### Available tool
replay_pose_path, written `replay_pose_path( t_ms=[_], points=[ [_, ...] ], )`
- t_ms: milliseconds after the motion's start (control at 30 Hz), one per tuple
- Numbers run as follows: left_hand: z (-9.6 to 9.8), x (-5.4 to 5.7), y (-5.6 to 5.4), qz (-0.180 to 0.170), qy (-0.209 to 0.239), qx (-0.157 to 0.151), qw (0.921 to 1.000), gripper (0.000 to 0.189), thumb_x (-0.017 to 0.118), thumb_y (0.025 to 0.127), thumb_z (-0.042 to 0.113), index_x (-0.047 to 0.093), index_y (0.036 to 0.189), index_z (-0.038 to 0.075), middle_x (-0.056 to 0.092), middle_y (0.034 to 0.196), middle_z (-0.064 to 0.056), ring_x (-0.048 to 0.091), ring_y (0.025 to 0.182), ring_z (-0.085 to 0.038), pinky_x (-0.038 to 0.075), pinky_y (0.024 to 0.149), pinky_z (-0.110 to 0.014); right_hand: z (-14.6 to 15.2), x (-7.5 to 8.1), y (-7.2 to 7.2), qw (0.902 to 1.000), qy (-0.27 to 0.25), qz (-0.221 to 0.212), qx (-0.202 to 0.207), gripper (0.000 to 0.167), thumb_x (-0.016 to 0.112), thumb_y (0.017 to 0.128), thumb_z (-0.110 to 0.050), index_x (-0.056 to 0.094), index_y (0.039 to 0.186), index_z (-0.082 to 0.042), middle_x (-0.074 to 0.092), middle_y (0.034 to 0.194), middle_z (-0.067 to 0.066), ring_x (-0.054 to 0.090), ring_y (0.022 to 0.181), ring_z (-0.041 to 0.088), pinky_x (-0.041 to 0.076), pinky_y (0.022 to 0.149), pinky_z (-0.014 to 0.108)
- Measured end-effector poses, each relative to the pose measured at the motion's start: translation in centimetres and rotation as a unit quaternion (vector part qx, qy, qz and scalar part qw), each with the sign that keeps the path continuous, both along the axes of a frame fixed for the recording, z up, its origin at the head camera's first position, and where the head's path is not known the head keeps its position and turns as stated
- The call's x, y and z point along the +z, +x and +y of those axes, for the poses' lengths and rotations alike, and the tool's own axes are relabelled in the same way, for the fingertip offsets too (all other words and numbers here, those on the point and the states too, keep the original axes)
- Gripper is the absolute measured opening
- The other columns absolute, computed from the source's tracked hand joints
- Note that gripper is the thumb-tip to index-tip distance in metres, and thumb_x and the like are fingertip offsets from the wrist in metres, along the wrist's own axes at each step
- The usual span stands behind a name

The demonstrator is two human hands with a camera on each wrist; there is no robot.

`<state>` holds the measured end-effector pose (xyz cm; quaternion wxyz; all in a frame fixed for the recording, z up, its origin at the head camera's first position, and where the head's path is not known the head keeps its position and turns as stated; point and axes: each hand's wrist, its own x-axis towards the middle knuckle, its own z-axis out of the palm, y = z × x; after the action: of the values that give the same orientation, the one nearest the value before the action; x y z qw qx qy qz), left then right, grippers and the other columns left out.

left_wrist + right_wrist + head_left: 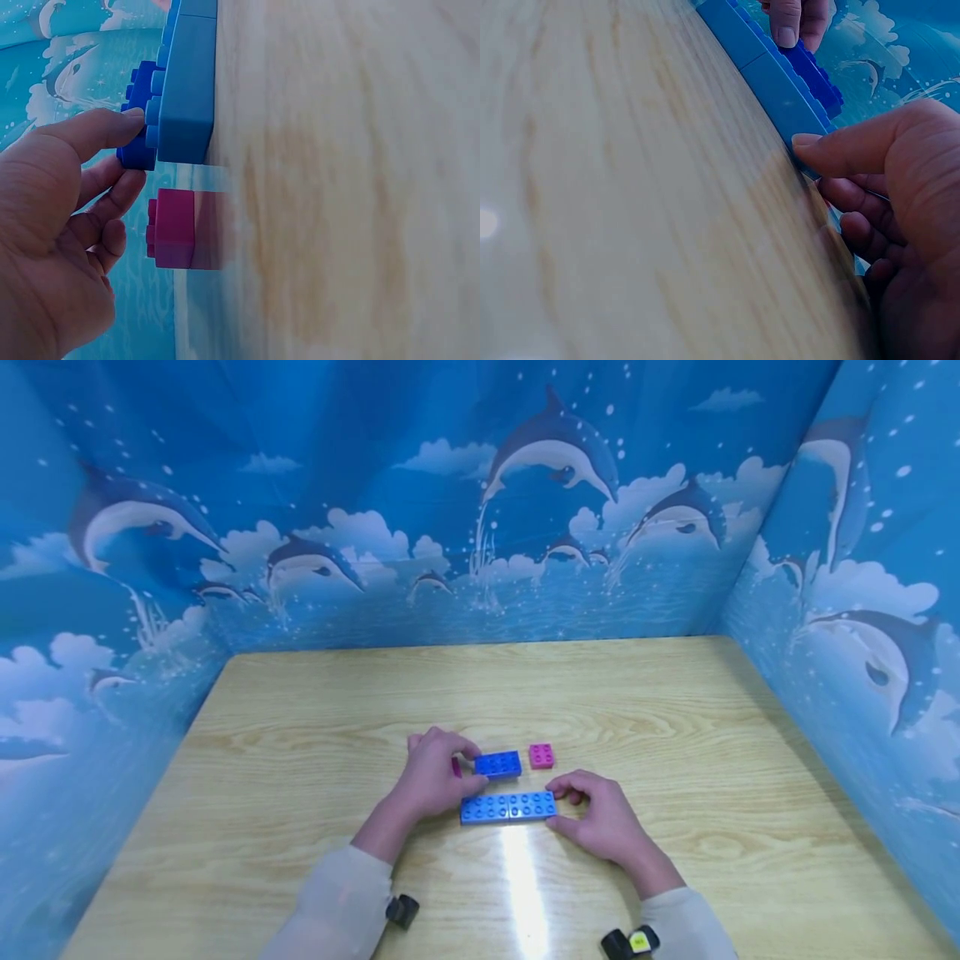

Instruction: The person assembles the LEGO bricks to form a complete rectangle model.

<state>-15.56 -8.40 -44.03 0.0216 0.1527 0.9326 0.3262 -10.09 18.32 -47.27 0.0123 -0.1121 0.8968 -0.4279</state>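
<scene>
My left hand (pixel 431 774) pinches the left end of a dark blue toy building brick (pixel 500 765) between thumb and fingers. In the left wrist view this brick's base sits higher than that of the pink brick (pixel 175 229) close by. Nearer me, two light blue bricks (pixel 508 807) lie end to end in a straight row, studs up. My right hand (pixel 604 817) grips the row's right end, thumb on the near side and index finger on the far side. Its other fingers curl beneath the index finger.
A small square pink brick (pixel 542 756) stands right of the dark blue one. The other pink brick (pixel 456 767) is mostly hidden behind my left hand. All rests on a wood-grain table (pixel 300 710), with a dolphin-print curtain (pixel 420 527) around the back and sides.
</scene>
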Motion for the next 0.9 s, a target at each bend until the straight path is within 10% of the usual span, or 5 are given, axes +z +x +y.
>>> replay_pose_path(
  t_ms=[367,900],
  points=[
    [-0.2,0.4,1.0,-0.026,0.028,-0.005,0.9993,0.034,0.087,0.076,0.030,0.075,0.105,0.018,0.061,0.090,0.009,0.051,0.087,-0.017,0.045,0.072,-0.033,0.0,-0.1,0.0,1.0000,-0.003,-0.004,0.000,0.039,0.090,0.069,-0.007,0.073,0.103,-0.017,0.064,0.092,-0.010,0.056,0.085,0.015,0.050,0.079,0.036],
    [-0.4,1.0,2.3,-0.048,0.035,-0.055,0.9967,0.034,0.087,0.078,0.030,0.075,0.107,0.017,0.061,0.094,0.008,0.053,0.089,-0.017,0.046,0.076,-0.032,0.3,-0.3,-0.1,0.9999,-0.002,0.011,0.005,0.039,0.090,0.069,-0.007,0.073,0.103,-0.017,0.065,0.092,-0.011,0.056,0.084,0.014,0.050,0.078,0.034]
  ],
)
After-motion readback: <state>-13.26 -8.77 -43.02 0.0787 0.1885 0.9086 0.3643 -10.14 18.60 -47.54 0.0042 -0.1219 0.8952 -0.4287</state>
